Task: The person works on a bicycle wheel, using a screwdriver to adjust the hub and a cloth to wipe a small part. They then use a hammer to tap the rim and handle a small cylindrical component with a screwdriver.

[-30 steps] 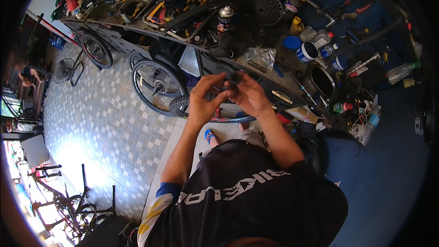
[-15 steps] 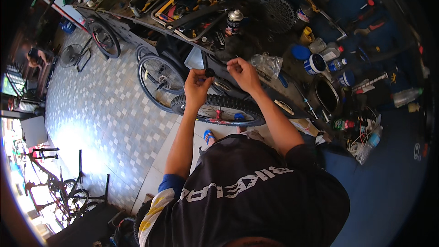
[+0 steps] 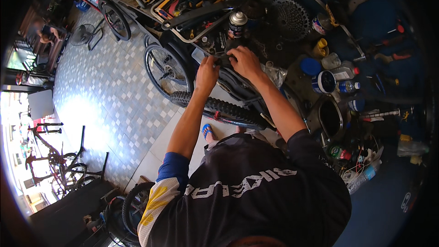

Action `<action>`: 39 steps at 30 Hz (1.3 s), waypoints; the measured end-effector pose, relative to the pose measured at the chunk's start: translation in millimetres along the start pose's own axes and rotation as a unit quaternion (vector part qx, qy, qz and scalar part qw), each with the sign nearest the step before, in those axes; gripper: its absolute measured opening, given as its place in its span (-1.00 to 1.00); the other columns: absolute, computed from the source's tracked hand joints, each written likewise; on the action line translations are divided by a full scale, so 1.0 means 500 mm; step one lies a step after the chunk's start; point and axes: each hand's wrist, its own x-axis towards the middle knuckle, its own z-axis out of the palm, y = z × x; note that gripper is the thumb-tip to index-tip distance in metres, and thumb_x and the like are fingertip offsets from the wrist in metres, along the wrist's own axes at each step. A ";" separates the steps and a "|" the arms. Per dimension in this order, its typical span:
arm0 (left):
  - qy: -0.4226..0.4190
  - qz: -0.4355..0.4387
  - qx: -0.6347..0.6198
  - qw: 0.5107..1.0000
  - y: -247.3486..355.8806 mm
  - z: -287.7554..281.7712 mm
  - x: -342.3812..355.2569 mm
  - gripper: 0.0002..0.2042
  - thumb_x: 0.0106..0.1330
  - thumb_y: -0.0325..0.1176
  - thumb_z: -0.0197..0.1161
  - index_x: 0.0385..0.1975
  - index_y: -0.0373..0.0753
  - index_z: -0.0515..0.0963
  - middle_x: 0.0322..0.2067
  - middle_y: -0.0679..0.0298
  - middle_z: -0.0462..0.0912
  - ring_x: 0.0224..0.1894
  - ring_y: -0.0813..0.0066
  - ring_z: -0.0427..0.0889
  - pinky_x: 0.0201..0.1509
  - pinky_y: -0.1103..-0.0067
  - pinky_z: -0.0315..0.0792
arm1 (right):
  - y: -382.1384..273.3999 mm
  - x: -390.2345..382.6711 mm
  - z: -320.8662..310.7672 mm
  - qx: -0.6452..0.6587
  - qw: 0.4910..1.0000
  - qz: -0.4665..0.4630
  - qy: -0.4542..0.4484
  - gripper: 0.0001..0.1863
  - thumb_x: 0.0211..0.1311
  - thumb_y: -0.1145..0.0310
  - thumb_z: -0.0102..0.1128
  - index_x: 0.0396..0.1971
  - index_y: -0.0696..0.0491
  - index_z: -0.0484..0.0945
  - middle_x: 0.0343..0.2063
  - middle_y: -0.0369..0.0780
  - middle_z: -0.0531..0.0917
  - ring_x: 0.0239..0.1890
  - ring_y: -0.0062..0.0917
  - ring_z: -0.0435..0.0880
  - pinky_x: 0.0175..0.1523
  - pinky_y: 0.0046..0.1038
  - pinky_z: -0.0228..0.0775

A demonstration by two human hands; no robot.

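Observation:
My left hand (image 3: 208, 72) is closed at the bench's near edge, its fingertips pinched together. To its right, my right hand (image 3: 247, 62) has its fingers bent and pointing inward to the left. A dark, blackened item (image 3: 223, 61) lies between the fingertips of both hands; its kind cannot be made out against the dark bench. Just beyond my right hand stands a spray can (image 3: 237, 25) with a pale cap. A clear plastic bag (image 3: 275, 74) lies beside my right wrist. Below my hands is a bicycle wheel with a knobby tyre (image 3: 224, 108).
A large cassette (image 3: 291, 19) lies on the cluttered bench, with an open blue-rimmed tub (image 3: 323, 82) and bottles at right. More bicycle wheels (image 3: 168, 70) lean against the bench at left. A fan (image 3: 83, 34) stands on the tiled floor; a person (image 3: 45, 34) sits far left.
Both hands have moved forward toward the bench. The small round black part seen in my left fingers before is now hidden. My view has shifted slightly.

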 end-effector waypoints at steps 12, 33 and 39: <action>-0.175 0.022 0.205 0.963 0.037 0.021 0.079 -0.75 0.31 -0.41 0.36 -0.06 -0.33 0.59 -0.07 -0.13 0.64 0.03 -0.16 0.69 0.11 0.12 0.59 | 0.054 -0.083 -0.120 0.118 0.980 0.150 -0.048 -0.81 0.32 0.32 0.37 -0.12 0.00 0.72 -0.31 -0.18 0.71 -0.26 -0.25 0.72 -0.15 -0.24 0.56; -0.040 -0.180 -0.676 0.713 -0.053 -0.058 -0.044 -0.72 0.57 -0.01 0.22 -0.04 -0.08 0.58 -0.24 0.33 0.61 -0.25 0.47 0.50 -0.08 0.39 0.50 | 0.018 -0.056 -0.105 0.124 0.985 0.109 -0.051 -0.79 0.30 0.25 0.40 -0.13 -0.02 0.72 -0.33 -0.21 0.71 -0.28 -0.30 0.70 -0.15 -0.23 0.53; -0.130 -0.039 -0.749 0.648 -0.006 -0.085 -0.066 -0.75 0.59 -0.15 0.19 0.16 0.01 0.49 -0.03 0.26 0.62 -0.05 0.41 0.54 0.04 0.29 0.52 | -0.036 -0.039 0.008 -0.068 0.996 -0.025 -0.058 -0.69 0.18 0.16 0.49 -0.08 -0.13 0.72 -0.22 -0.28 0.65 0.02 -0.33 0.54 0.10 -0.20 0.33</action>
